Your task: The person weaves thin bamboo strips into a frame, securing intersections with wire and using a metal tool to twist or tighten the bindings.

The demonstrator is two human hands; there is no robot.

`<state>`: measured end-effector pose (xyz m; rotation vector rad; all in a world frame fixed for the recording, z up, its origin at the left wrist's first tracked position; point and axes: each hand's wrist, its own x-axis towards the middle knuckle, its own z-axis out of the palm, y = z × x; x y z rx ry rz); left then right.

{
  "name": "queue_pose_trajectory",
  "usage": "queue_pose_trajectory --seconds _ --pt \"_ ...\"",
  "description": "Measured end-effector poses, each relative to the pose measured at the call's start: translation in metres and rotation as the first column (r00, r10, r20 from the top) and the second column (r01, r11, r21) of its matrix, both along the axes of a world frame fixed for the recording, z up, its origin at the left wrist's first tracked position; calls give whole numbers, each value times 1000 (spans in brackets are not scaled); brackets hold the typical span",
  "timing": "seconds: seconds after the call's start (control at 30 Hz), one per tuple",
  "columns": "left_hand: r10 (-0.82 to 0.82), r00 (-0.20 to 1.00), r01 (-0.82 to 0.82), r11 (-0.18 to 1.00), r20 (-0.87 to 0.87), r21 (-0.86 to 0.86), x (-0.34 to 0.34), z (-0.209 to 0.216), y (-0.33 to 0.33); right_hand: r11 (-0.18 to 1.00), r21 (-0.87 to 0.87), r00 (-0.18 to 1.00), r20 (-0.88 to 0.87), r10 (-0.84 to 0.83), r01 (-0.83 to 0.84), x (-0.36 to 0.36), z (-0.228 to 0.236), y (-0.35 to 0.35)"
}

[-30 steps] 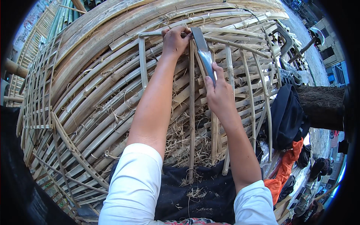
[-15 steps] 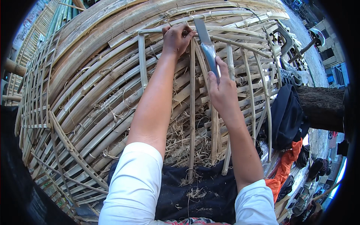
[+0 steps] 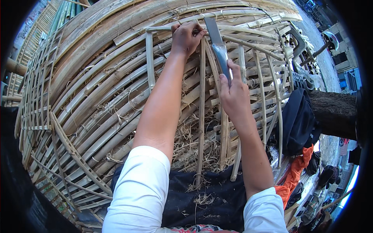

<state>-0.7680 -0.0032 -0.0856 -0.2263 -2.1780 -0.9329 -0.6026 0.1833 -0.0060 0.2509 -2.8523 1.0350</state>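
Note:
A frame of pale split-bamboo strips (image 3: 150,62) lies in front of me, with thin uprights running down from a top rail. My left hand (image 3: 188,38) is closed on that rail, fingers pinched where a long bamboo upright (image 3: 201,108) meets it. In my right hand (image 3: 235,93) is a broad, flat-bladed metal knife (image 3: 215,35), gripped by its shiny handle. Its blade points away from me and crosses the rail just right of my left fingers. Whether the blade touches the bamboo, I cannot tell.
Long bamboo slats (image 3: 101,77) are stacked beneath and behind the frame. A bamboo lattice (image 3: 37,97) stands at left. Curly shavings (image 3: 190,147) litter the slats and the dark cloth (image 3: 178,202) nearest me. Dark clothing (image 3: 297,120) and orange fabric (image 3: 297,171) lie right, beside a thick log (image 3: 334,112).
The frame's top rail and my left hand have shifted slightly right. My right hand and the knife have moved a little right, the hand also slightly nearer me. Both grips look the same.

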Motion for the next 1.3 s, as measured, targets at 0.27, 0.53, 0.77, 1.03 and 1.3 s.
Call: queue_pose_trajectory --seconds 0.27,0.53,0.77,1.03,1.3 --pt "0 999 0 1000 -37 0 5 3 1 999 -34 1000 8 21 -21 -3 3 2" --pt "-2 999 2 1000 -45 3 0 2 -4 999 31 999 2 34 -34 -3 2 6" --pt "4 999 -4 1000 -51 -5 0 -1 -2 1000 12 1000 13 13 -13 -4 1 5" --pt "25 996 -26 1000 -90 -15 -1 1 -4 998 58 999 -30 36 -34 -5 -2 5" --pt "2 1000 -2 1000 -23 -13 5 3 -4 998 -48 999 -27 39 -40 -4 -2 2"
